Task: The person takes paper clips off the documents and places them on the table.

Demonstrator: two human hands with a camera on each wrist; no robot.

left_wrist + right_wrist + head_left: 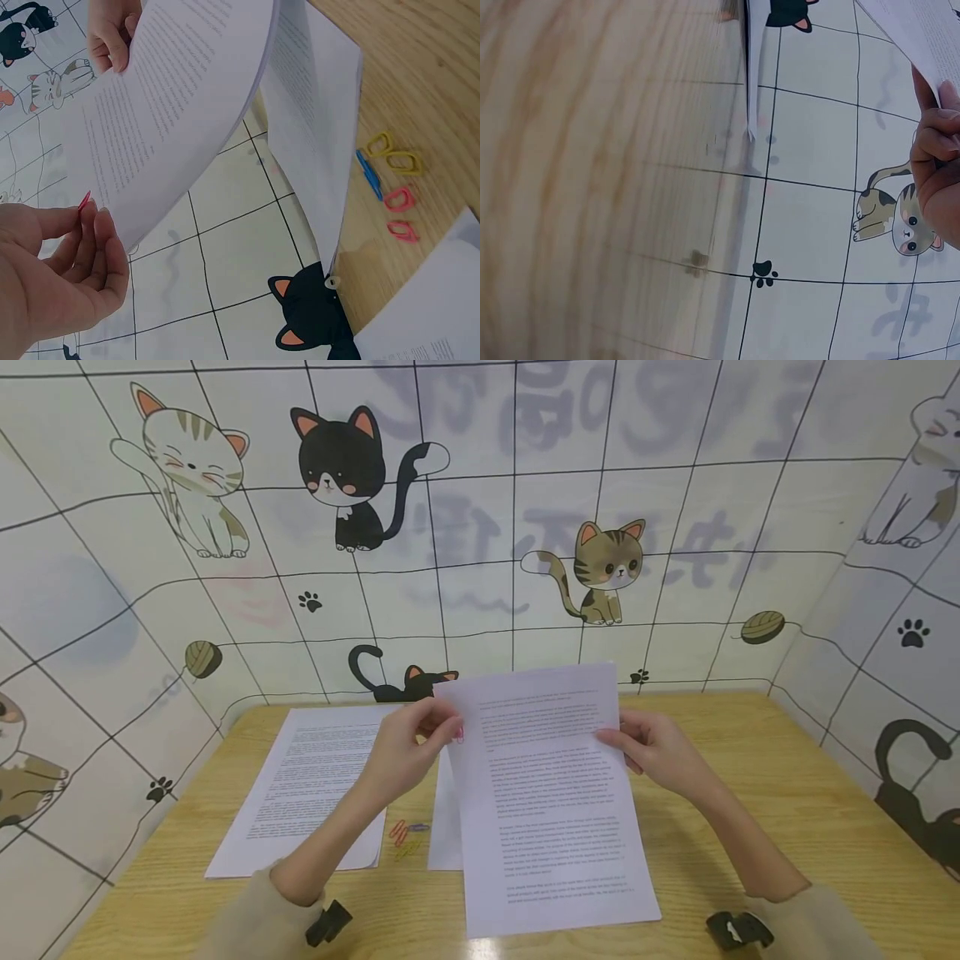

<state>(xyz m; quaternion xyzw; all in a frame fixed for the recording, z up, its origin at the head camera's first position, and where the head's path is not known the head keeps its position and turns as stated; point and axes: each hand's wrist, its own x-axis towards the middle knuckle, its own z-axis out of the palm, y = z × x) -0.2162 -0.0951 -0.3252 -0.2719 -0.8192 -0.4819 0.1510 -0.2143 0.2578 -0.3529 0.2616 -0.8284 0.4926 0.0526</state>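
Printed sheets (555, 810) are held up over the table, tilted, their text facing the head camera. Thumb and fingers of my right hand (663, 752) pinch them at the right edge. At the upper left edge, my left hand (405, 747) pinches a pink paper clip (85, 200) between thumb and index fingertip. The clip overlaps the paper's edge in the left wrist view, and I cannot tell whether it is slid onto the sheets. Part of my right hand (937, 154) also shows in the right wrist view, fingers curled at the paper's corner.
Another stack of printed paper (315, 785) lies on the left of the wooden table (750, 827). Behind the raised sheets, more paper (446, 835) shows partly. Several loose clips lie between them, including yellow clips (405, 161), a blue clip (370, 176) and pink clips (400, 199).
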